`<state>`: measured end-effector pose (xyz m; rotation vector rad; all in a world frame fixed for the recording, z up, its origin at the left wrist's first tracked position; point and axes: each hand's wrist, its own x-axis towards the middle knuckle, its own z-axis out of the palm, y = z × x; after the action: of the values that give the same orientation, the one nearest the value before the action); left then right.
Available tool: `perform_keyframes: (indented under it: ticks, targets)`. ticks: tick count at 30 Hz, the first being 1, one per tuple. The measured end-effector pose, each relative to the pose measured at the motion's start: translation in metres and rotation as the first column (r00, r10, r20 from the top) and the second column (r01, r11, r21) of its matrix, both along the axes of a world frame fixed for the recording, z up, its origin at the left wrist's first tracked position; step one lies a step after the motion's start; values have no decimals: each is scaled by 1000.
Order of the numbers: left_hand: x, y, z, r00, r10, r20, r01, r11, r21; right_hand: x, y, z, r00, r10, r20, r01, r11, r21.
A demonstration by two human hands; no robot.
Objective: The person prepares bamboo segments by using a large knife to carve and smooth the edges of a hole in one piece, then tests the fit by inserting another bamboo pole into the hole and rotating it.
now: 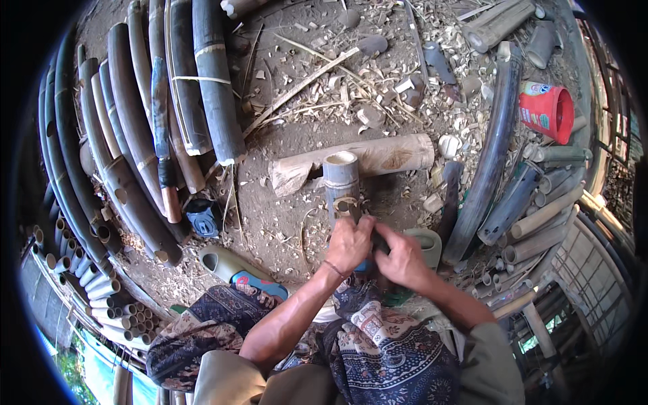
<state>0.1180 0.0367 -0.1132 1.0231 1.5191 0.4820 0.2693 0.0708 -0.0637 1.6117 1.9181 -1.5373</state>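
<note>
A short grey-green bamboo tube points away from me, its far end cut to a pale ring. Its far part lies across a pale, split piece of bamboo on the ground. My left hand is closed at the tube's near end, beside a brownish cut patch in its side. Close against it on the right, my right hand is wrapped round the dark handle of a tool. The tool's working end is hidden by my left hand, so its kind cannot be told.
Long bamboo poles lie on the left, with a long-handled tool on them. A dark blue tape measure is near their ends. At right are a curved dark pole, a red packet and cut bamboo pieces. Shavings cover the ground.
</note>
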Motion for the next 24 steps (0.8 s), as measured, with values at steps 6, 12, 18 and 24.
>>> perform_keyframes:
  ticks: [6,12,18,24]
  targets:
    - [5,19,32,515,786,341,-365,561,-743,-12,79,26,806,586,82,-589,808,20]
    - [6,18,37,-157,951,265,-294,211,-932,-71,115,36,385,910,156,-920,365,142]
    - [33,9,30,-246,879,409,-159,380,-911,-39,106,32,346,916,204,-938,331,106]
    - [16,-15,23,238,893,382,-267,439,-858,-3,59,15,704,688,172,-708,667,231]
